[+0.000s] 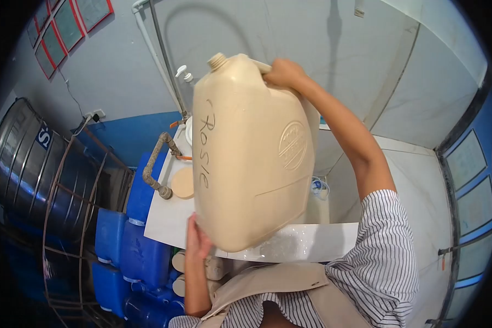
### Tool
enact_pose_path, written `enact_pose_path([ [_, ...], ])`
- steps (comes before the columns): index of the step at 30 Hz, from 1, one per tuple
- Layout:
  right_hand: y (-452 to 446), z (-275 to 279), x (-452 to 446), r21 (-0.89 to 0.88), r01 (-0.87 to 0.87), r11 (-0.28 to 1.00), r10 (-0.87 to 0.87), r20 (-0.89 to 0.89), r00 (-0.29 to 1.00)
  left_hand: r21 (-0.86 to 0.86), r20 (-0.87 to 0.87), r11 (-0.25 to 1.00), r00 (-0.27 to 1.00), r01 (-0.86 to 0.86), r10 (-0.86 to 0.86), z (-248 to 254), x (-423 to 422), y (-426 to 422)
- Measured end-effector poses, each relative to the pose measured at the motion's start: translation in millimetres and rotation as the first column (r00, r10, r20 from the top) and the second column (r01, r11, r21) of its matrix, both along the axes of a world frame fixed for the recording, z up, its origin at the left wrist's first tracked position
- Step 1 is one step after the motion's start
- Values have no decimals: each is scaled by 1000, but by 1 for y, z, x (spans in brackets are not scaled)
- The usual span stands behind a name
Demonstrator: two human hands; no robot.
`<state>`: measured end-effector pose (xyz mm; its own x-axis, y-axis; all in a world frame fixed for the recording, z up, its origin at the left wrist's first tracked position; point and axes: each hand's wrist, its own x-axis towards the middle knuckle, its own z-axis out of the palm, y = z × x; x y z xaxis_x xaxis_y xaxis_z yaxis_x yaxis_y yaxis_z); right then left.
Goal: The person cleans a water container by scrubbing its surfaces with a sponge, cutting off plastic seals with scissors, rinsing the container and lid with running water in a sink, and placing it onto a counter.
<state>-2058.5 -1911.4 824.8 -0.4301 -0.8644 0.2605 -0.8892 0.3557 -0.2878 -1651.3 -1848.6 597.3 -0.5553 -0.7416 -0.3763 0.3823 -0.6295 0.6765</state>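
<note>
A large beige jerrycan (246, 158) with handwriting down its side and a round embossed mark is held up over a white counter (167, 218). Its uncapped-looking spout points up at the top left. My right hand (285, 74) is wrapped round the handle at the top. Low on the jerrycan's left side, my left hand (198, 240) presses against the lower edge, its fingers partly hidden behind the container. Water drops lie on the counter's front strip below the jerrycan.
A pipe with a valve (161, 164) rises left of the jerrycan, near a round beige lid (182, 183) and a pump bottle (185, 74). Blue containers (145, 249) are stacked at the lower left, beside a metal rack and a steel tank (38, 169). A blue-framed door stands right.
</note>
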Motion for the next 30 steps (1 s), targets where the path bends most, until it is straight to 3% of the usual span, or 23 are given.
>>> enact_pose_path([
  [2,2,-35,-33,-52,88,995,-80,141,987,-131,-53,990,997,53,-60,37,29,-19],
  [3,9,-64,-58,-181,51,982,-17,184,983,-202,9,979,999,-41,44,57,34,-28],
  [5,41,-125,-100,-618,-54,784,304,307,902,-450,80,880,974,-152,210,105,22,-35],
  [6,61,-164,-124,-637,79,767,412,583,700,-588,79,785,952,-196,296,135,4,-29],
  [7,86,-193,-128,-658,207,724,489,701,520,-632,53,756,964,-169,259,152,-5,-32],
  [9,133,-236,-113,-634,423,647,556,772,307,-748,-2,652,983,-124,184,181,-34,-39],
  [11,161,-279,-91,-556,567,608,568,803,178,-754,-132,653,990,-69,-47,183,-64,-72],
  [13,175,-310,-69,-474,657,586,564,821,89,-831,47,539,947,-140,318,152,-91,-125],
  [15,180,-333,-49,-403,712,575,552,834,27,-723,172,660,871,-206,461,82,-95,-189],
  [17,179,-345,-35,-356,734,579,540,842,-17,-472,302,857,876,-206,376,23,-93,-224],
  [20,177,-354,-23,-312,753,580,527,848,-54,-600,360,782,816,-168,452,-36,-104,-245],
  [22,178,-356,-19,-300,763,572,525,849,-59,-248,436,921,814,-301,384,-45,-109,-250],
  [23,180,-359,-15,-291,770,568,523,850,-66,-247,440,926,819,-285,370,-54,-109,-260],
  [25,184,-359,-14,-283,780,559,524,849,-68,30,192,919,905,-392,380,-68,-111,-284],
  [27,189,-362,-11,-268,789,553,518,852,-73,33,126,924,918,-382,375,-56,-104,-281],
  [29,194,-363,-11,-263,795,547,517,853,-73,-90,-105,908,911,-409,399,-38,-98,-287],
  [30,194,-364,-11,-262,799,542,516,854,-70,-46,-114,917,914,-395,388,-28,-90,-296],
])
